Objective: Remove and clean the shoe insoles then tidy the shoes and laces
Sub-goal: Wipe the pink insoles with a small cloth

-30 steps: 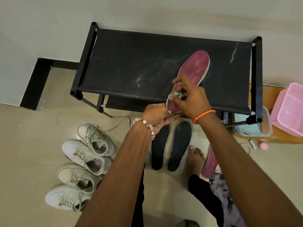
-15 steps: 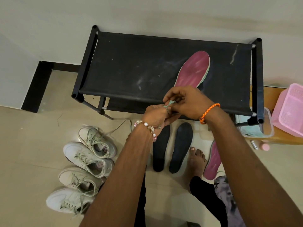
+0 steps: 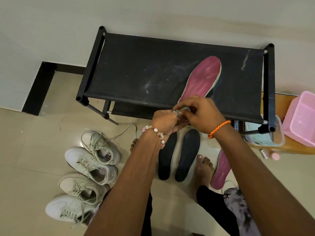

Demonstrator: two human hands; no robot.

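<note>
Both hands work a small cloth at the bench's near edge.

Left hand (image 3: 164, 120) and right hand (image 3: 202, 114) pinch a crumpled pale-green cloth (image 3: 179, 111); a smooth maroon insole (image 3: 202, 79), pale-edged, lies on the dusty black fabric bench (image 3: 144, 68).

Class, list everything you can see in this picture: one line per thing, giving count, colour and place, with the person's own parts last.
Shoe rack: one, black, against the wall.
Pink insole: one, on the rack top, heel end under the hands.
Second pink insole: one, on the floor by the right foot.
Black insoles: two, side by side on the floor.
Sneakers: four, whitish, in a row on the floor at left.
Cloth: one small, pale green, between both hands.
Basket: one, pink, far right.
Clear container: one, beside the basket.
Left hand: beaded bracelet, grips the cloth.
Right hand: orange band, pinches the cloth.
</note>
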